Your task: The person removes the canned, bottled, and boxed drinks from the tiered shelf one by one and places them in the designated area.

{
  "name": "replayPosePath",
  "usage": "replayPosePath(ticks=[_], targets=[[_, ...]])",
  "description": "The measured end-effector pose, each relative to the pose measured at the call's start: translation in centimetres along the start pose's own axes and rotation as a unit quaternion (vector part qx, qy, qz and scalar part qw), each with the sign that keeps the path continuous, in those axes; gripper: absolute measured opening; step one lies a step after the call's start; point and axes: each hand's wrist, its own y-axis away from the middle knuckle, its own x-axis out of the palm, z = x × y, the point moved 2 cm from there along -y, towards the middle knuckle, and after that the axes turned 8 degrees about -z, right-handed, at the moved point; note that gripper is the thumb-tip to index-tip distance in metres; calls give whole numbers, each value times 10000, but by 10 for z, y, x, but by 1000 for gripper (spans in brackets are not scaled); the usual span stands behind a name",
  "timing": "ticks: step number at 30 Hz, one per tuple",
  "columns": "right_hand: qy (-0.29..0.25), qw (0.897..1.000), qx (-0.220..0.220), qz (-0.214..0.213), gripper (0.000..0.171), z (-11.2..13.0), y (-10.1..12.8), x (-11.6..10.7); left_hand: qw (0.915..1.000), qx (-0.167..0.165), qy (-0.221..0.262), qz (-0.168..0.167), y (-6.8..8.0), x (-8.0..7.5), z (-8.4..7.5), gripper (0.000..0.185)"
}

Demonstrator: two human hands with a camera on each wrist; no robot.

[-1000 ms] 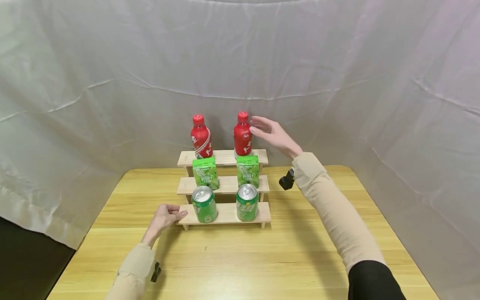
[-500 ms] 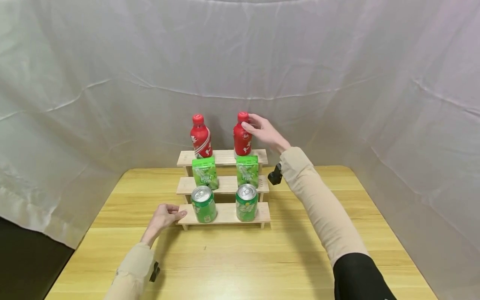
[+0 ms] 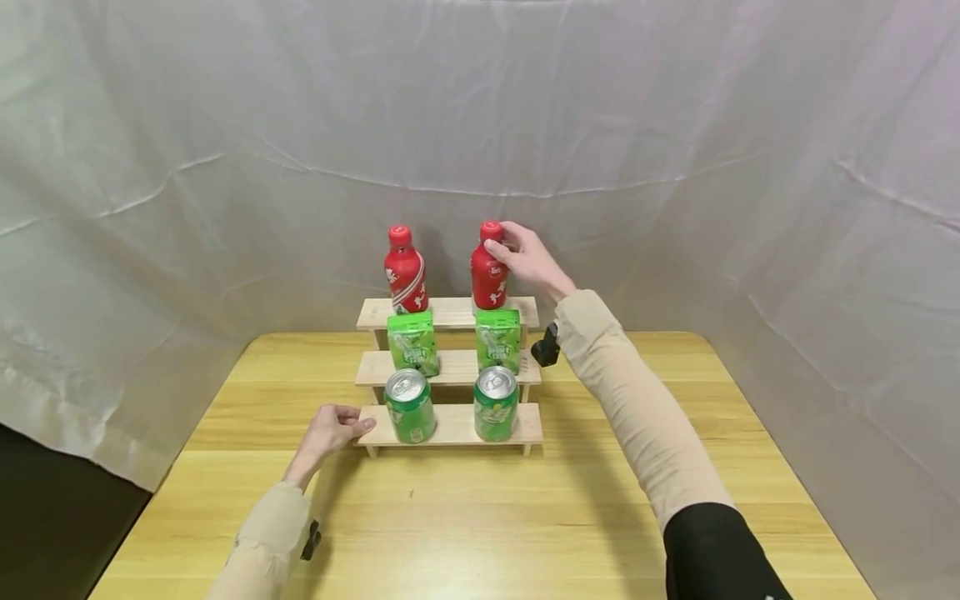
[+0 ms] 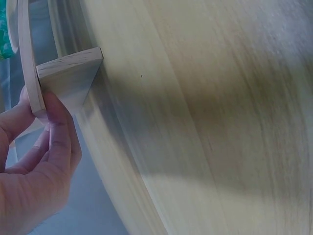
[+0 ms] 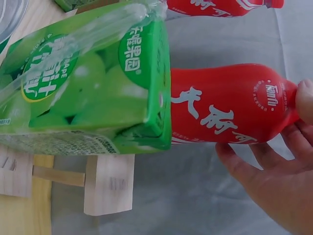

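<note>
A three-step wooden display rack [image 3: 454, 425] stands on the table. My left hand [image 3: 327, 432] pinches the left end of its lowest board, thumb on top and fingers beneath, as the left wrist view shows of the board [image 4: 30, 63]. On the top step, my right hand [image 3: 529, 257] holds the right red bottle [image 3: 489, 282] around its neck. In the right wrist view thumb and fingers wrap the neck of this bottle [image 5: 225, 105], which stands upright. Its base is hidden behind the right green juice box [image 3: 498, 342] on the middle step.
Another red bottle [image 3: 406, 279] stands at the top left. Below it are the left juice box [image 3: 413, 343] and a green can [image 3: 409, 408]; a second can [image 3: 495, 406] stands on the right of the lowest step. A grey curtain [image 3: 480, 125] hangs behind the table [image 3: 480, 525].
My right hand has moved left to the right red bottle and closed around its neck. The left hand stays at the rack's lowest board. The view has shifted slightly.
</note>
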Motion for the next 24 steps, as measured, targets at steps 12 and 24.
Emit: replayPosePath(ticks=[12, 24], targets=[[-31, 9988, -306, -382, 43, 0, 5, -17, 10000, 24, 55, 8, -1, 3, 0, 56], [400, 9948, -322, -882, 46, -19, 21, -71, 10000, 11, 45, -9, -1, 4, 2, 57]])
